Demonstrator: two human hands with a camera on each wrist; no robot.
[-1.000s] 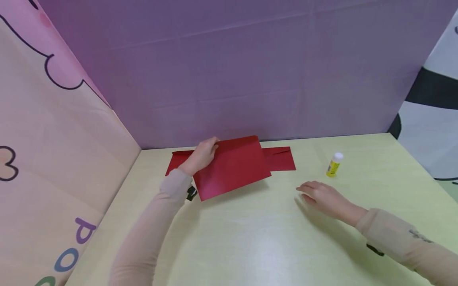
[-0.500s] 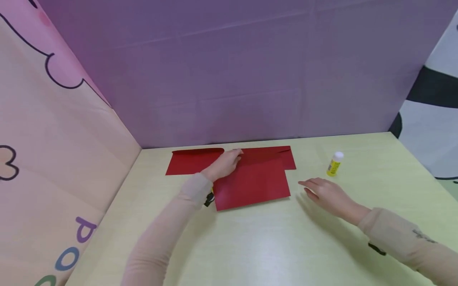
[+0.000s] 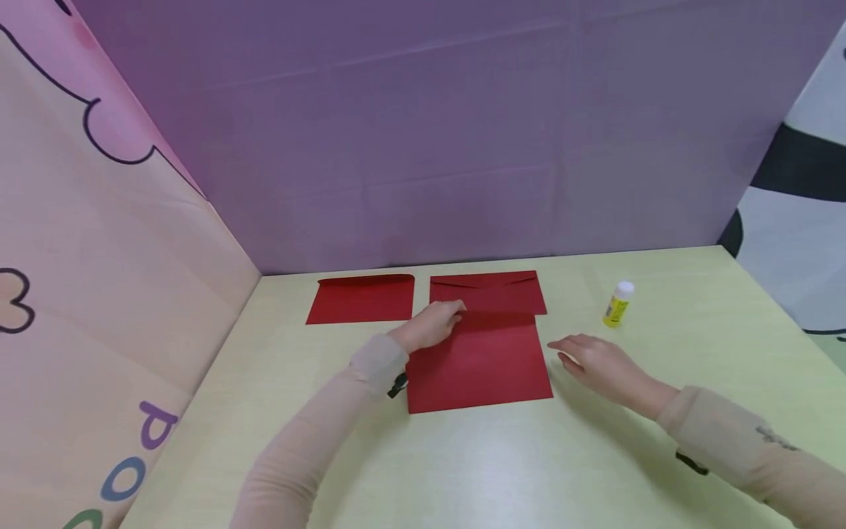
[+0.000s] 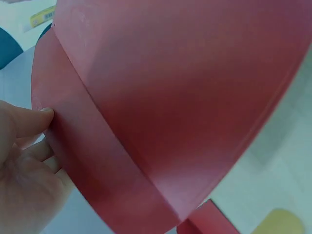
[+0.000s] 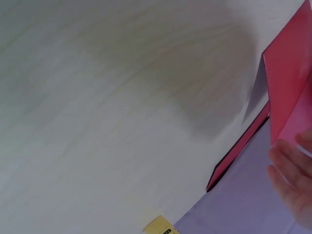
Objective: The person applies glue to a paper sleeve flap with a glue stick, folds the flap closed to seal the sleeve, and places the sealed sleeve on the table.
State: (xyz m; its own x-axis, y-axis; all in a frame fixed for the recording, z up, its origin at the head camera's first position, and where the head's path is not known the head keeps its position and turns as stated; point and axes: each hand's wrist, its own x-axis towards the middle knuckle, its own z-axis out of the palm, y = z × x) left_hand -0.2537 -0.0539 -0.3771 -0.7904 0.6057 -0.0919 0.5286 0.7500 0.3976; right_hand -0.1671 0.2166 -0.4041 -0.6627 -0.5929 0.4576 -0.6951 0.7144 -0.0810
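Observation:
My left hand (image 3: pixel 429 325) holds a red envelope (image 3: pixel 482 367) by its far side, over the middle of the table. In the left wrist view the thumb and fingers pinch the edge of its flap (image 4: pixel 97 146), which is folded open along a crease. The envelope's body (image 4: pixel 195 87) bows a little and slants over the table. My right hand (image 3: pixel 598 364) hovers just right of the envelope, fingers relaxed and holding nothing. In the right wrist view its fingertips overlap the envelope's lower corner.
Two more red envelopes lie at the table's back edge: one on the left (image 3: pixel 362 300), one in the middle (image 3: pixel 492 288), partly covered by the held one. A yellow glue stick (image 3: pixel 618 303) with a white cap stands upright at right. A purple cloth wall (image 3: pixel 410 147) rises behind.
My left hand has carried the envelope rightward and toward me, lowering it closer to the table and uncovering the back-left envelope. The right hand has hardly moved.

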